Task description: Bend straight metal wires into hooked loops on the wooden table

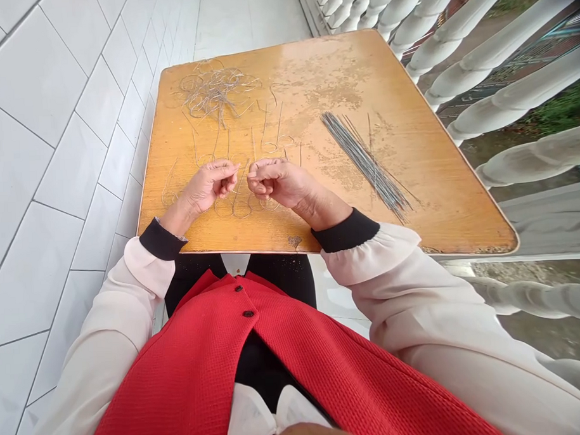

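- Left hand [217, 182]: I read thumb and forefinger as closed to a narrow pinch, other fingers curled. Whether a strand sat in it, I could not tell; too fine at that spot.
- Right hand [277, 181]: likewise narrow, fingers folded, fingertips facing the left hand's across a small gap. Contents: could not tell.
- Bent wires [279, 121]: several lay on the surface [451, 205] on the far side of the hands. More looped wires [243, 216] lay between and just nearer than the hands.
- Far left: I noted a loose wire tangle [214, 93]. Right: a bundle of grey wires [364, 167] lay slantwise, a few strands splayed.
- Risk, my judgement: a lowered hand could have snagged a near loop and bent it, the loops being so close.
- Risk: the right cuff [350, 231] sat near the bundle's near end; an outward forearm sweep could have scattered strands.
- Risk: wire that thin could have twisted or slipped under a loose pinch.
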`<state>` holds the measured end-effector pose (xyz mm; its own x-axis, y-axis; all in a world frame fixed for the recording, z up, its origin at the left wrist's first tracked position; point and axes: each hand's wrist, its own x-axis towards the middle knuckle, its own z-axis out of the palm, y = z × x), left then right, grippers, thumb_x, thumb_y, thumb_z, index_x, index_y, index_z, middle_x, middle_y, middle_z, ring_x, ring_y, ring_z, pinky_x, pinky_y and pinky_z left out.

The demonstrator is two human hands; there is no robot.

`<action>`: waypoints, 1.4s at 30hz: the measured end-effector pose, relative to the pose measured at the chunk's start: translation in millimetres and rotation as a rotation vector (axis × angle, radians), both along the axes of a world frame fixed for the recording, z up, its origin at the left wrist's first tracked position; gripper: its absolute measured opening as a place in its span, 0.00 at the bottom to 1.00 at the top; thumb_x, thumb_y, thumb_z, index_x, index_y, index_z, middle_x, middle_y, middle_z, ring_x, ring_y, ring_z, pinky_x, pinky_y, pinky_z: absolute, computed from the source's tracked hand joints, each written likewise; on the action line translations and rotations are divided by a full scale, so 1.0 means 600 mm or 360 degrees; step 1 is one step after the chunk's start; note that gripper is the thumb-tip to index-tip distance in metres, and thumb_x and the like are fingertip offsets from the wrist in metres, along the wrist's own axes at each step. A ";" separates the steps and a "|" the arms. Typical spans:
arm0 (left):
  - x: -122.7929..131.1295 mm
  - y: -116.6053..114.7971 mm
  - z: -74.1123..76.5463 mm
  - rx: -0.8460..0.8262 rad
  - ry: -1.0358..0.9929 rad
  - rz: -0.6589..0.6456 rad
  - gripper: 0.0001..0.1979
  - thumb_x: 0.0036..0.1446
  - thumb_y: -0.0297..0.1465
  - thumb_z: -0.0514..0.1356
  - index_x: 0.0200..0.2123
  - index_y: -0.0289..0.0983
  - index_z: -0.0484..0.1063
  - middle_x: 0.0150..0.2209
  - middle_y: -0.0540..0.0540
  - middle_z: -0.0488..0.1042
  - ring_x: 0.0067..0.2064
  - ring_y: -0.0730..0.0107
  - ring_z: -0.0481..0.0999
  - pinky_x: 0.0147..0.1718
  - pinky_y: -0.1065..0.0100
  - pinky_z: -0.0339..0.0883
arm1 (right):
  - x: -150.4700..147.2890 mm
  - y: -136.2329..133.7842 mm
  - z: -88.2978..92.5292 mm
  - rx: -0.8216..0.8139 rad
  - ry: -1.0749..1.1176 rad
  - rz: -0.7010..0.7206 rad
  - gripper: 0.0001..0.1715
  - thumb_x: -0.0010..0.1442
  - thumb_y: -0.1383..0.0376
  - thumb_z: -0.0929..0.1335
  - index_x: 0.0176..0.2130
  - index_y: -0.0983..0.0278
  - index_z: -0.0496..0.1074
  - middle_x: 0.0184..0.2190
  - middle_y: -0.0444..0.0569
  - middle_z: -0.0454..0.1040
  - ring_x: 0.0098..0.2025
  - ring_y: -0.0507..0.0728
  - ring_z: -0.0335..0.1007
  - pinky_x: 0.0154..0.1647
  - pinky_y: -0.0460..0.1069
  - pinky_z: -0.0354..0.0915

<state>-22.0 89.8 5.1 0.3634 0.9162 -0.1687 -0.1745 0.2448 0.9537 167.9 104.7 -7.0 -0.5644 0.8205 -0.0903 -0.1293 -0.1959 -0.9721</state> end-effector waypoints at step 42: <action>0.007 -0.003 0.000 0.0036 0.0076 0.0332 0.09 0.70 0.26 0.60 0.34 0.36 0.71 0.25 0.53 0.77 0.24 0.83 0.73 0.26 0.78 0.65 | -0.015 -0.002 -0.038 0.0729 -0.0422 -0.0912 0.07 0.59 0.63 0.73 0.40 0.60 0.78 0.27 0.42 0.72 0.29 0.53 0.67 0.35 0.50 0.68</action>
